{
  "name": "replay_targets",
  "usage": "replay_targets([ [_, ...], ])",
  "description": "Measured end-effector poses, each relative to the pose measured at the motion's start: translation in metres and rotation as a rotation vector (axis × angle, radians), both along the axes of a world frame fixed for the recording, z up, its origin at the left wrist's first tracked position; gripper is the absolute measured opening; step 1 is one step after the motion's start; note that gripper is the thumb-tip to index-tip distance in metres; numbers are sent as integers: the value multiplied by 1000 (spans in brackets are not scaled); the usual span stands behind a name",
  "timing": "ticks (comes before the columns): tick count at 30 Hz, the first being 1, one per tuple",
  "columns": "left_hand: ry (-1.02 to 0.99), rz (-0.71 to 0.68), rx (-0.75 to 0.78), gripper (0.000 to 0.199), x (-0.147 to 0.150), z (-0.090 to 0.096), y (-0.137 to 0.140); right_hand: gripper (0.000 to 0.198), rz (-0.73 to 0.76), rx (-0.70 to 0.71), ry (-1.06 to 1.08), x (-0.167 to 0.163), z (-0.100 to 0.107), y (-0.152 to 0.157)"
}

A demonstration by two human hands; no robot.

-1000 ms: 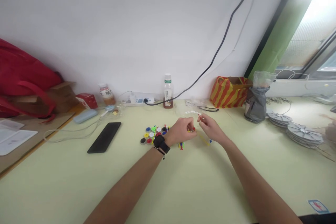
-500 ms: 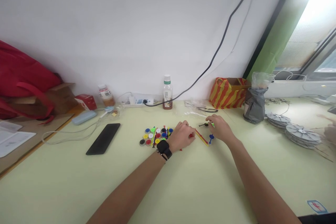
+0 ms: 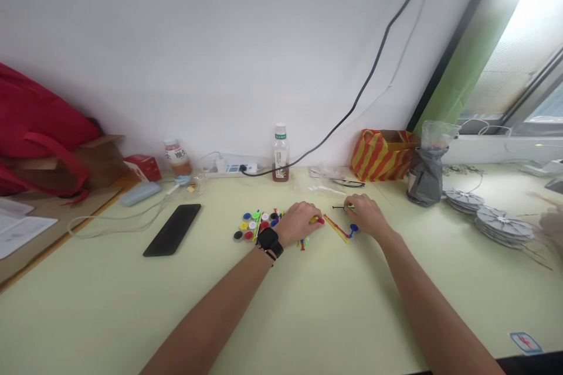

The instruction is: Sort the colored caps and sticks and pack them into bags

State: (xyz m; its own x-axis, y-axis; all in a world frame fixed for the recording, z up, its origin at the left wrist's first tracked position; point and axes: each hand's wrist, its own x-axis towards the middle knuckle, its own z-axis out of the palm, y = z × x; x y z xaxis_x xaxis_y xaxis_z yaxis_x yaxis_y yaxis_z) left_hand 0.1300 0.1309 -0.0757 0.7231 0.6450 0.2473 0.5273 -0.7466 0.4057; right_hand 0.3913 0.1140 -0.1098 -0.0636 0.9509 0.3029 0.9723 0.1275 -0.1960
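Note:
My left hand [image 3: 299,222], with a black watch on its wrist, is closed, its fingertips on a small red plastic piece [image 3: 320,221] with a bit of yellow beside it. Under and left of this hand lie several round plastic discs [image 3: 248,235] in mixed colours, with thin sticks among them. My right hand [image 3: 368,217] has its fingers curled together; what they pinch is hidden. A thin black stick [image 3: 338,207] reaches left from its fingertips. Between the hands, red and yellow sticks [image 3: 336,228] lie slantwise, near a blue piece with a round head [image 3: 353,228].
A black flat slab [image 3: 172,229] lies at left. Along the wall stand a brown-liquid bottle [image 3: 280,155], a power strip [image 3: 235,168] and a striped bag [image 3: 382,155]. Grey bag [image 3: 426,176] and stacked grey discs [image 3: 504,225] are right. Another person's blurred hand [image 3: 552,220] shows at the right edge.
My left hand has shifted slightly left, showing small coloured pieces beneath it. My right hand has lowered toward the black stick; the green piece at its fingers is now mostly hidden.

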Motion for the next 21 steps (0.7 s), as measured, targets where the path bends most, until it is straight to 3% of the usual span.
replay_targets([
  [8, -51, 6, -40, 20, 0, -4, 3, 13, -40, 133, 40, -12, 6, 0],
  [15, -68, -7, -69, 21, -4, 2, 5, 15, 40, 319, 346, -30, 23, -5],
  [18, -138, -6, -88, 33, -6, 10, 5, 16, 127, 235, 595, -43, 30, -10],
  [21, -333, -5, -155, 49, -3, 17, 3, 21, 258, 18, 889, -58, 37, -17],
])
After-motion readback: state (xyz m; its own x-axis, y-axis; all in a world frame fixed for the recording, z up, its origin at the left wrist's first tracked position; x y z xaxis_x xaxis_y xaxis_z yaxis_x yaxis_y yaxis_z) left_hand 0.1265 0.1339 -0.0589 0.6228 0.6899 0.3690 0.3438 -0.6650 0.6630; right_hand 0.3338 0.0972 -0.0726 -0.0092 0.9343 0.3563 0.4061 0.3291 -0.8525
